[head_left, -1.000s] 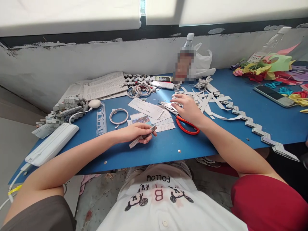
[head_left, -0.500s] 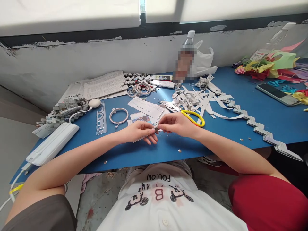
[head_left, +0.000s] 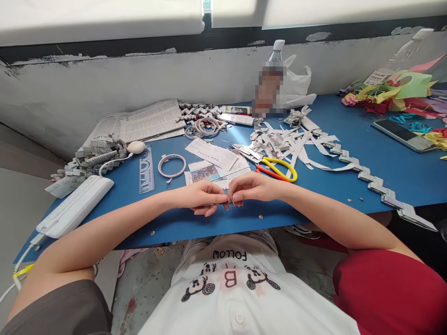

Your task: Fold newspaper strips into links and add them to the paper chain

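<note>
Above the front of the blue table, my left hand (head_left: 204, 196) and my right hand (head_left: 249, 188) meet fingertip to fingertip. A narrow folded paper strip (head_left: 220, 203) is pinched between my left thumb and fingers. My right thumb and fingers close on the strip's other end, mostly hidden by the fingertips. Just beyond the hands lie scissors (head_left: 279, 170) with yellow and red handles, paper sheets (head_left: 213, 156) and a printed picture (head_left: 203, 172). A roll of tape (head_left: 172, 166) rests to the left of the sheets.
A clear ruler (head_left: 145, 172), a white power strip (head_left: 75, 207) and folded-paper pieces (head_left: 94, 160) are at left. Cut paper strips (head_left: 275, 142) lie behind the scissors. A folded paper chain (head_left: 373, 186), a phone (head_left: 403, 135) and a bottle (head_left: 275, 53) stand or lie farther off.
Both hands have come slightly lower, toward the table's front edge, uncovering the scissors' red handle and the printed picture. The paper strip stays between the fingers.
</note>
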Action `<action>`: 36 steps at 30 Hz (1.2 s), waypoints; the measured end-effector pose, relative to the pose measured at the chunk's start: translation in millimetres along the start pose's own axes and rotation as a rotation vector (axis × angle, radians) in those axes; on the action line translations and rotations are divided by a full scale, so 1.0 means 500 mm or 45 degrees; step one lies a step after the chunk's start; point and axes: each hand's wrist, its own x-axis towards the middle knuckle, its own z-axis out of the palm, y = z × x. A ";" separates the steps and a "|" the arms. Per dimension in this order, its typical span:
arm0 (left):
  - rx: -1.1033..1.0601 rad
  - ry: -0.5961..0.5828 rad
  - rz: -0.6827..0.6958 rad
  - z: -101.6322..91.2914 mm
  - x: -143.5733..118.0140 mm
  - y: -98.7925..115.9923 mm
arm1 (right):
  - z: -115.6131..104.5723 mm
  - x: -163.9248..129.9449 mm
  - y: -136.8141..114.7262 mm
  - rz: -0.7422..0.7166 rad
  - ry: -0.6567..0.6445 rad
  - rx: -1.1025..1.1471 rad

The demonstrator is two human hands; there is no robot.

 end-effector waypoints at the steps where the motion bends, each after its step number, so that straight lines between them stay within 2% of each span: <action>1: -0.016 -0.002 -0.010 -0.001 0.001 0.001 | 0.000 0.001 0.003 0.006 0.016 -0.056; 7: -0.113 -0.028 0.017 -0.004 0.007 -0.003 | 0.005 0.009 0.007 -0.074 0.080 -0.282; 11: -0.120 -0.061 0.010 0.003 0.007 -0.002 | 0.009 0.012 0.009 -0.047 0.029 -0.355; 18: -0.125 -0.072 0.007 0.003 0.004 0.002 | 0.010 0.007 0.001 -0.026 0.059 -0.564; 21: -0.102 -0.066 0.005 0.001 0.004 -0.001 | 0.009 0.006 0.000 0.000 0.052 -0.556; 27: -0.003 -0.029 0.043 -0.001 0.002 -0.003 | 0.013 0.002 0.003 0.123 0.068 -0.279; 29: 0.030 0.039 0.053 -0.002 0.002 -0.004 | 0.013 0.001 0.004 0.113 0.136 -0.257; 33: 0.068 0.265 0.117 -0.008 0.004 -0.010 | 0.009 0.002 0.006 0.064 0.403 -0.255; 36: 0.001 0.312 0.168 -0.017 0.007 -0.014 | 0.005 0.003 0.009 0.019 0.521 -0.271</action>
